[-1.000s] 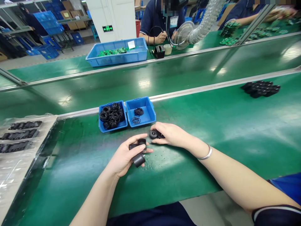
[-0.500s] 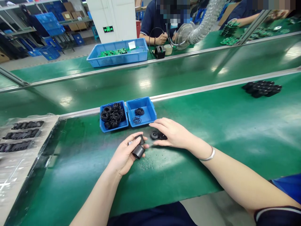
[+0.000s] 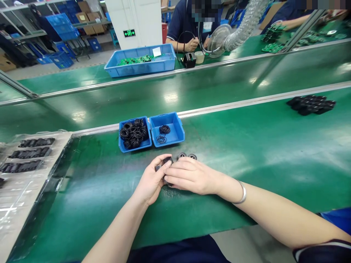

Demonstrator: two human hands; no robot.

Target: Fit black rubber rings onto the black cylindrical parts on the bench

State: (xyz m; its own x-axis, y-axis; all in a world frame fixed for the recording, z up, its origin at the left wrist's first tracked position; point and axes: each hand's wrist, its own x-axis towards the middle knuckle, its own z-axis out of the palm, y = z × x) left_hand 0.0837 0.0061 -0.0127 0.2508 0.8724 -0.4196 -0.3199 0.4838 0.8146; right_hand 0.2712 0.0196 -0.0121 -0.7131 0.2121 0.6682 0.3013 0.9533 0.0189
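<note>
In my left hand [image 3: 153,179] is a black twin-tube plastic part [image 3: 168,160], gripped between thumb and fingers above the green mat. My right hand [image 3: 190,177] is closed over the near side of the same part, its fingers covering most of it; whether it also holds something small is hidden. Just beyond my right knuckles, two black ring-shaped pieces [image 3: 182,156] stand on the mat, partly covered by the hand. Tiny dark specks [image 3: 171,192] lie scattered beneath my hands.
Beyond my hands, one blue bin [image 3: 121,145] is full of black rings and another [image 3: 175,137] holds a few. Black parts [image 3: 311,105] are piled at right. Trays of black parts [image 3: 30,152] lie left. Across a rail, a person [image 3: 178,22] works near a blue tote [image 3: 139,69].
My right hand has moved left from the ring-shaped pieces onto the twin-tube part and closed over it. My left hand keeps its grip. The view has shifted slightly.
</note>
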